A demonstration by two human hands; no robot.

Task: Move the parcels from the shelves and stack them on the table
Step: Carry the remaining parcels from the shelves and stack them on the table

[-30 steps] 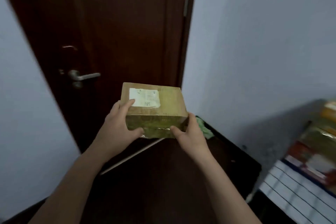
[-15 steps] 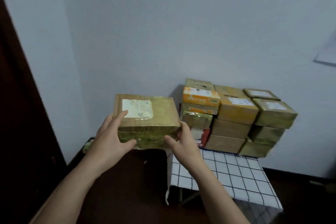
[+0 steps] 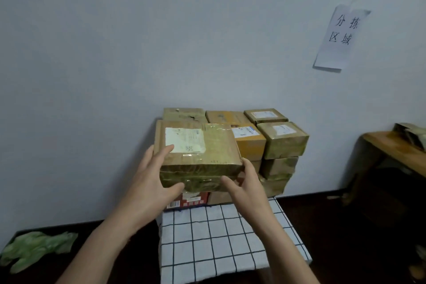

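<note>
Brown taped parcel [image 3: 198,152]: held up between both hands, above the back half of the worktop [image 3: 221,233] and not resting on it. Directly in front of the stack, hiding its left part; contact with the boxes behind, impossible to tell. White label [image 3: 184,139] on the top face, toward the left. Glossy clear tape across the top and the near side.

Left hand [image 3: 152,182]: clasping the near left corner of the parcel, thumb on the near face, fingers spread over the top, one fingertip at the label's edge.

Right hand [image 3: 244,189]: grasping the near right corner, thumb on the near face, fingers wrapped round the right side and mostly hidden there.

Worktop: covered by a white cloth with dark grid lines. At its back, against the wall [image 3: 115,64]: stack of parcels [image 3: 283,140], several layers high, brown and yellowish boxes, white labels on most of the visible tops. Red box [image 3: 191,199] in the bottom layer at the left, barcode showing, just below the held parcel.

Wall: pale and plain. Paper sign [image 3: 341,37] stuck high on the right, handwritten characters, lower edge lifting away.

Lower left: crumpled green cloth [image 3: 34,246] on a dark surface, apart from the worktop.

Far right: wooden worktop [image 3: 396,147], wrapped packet [image 3: 412,134] on it, cut off by the frame edge.
</note>
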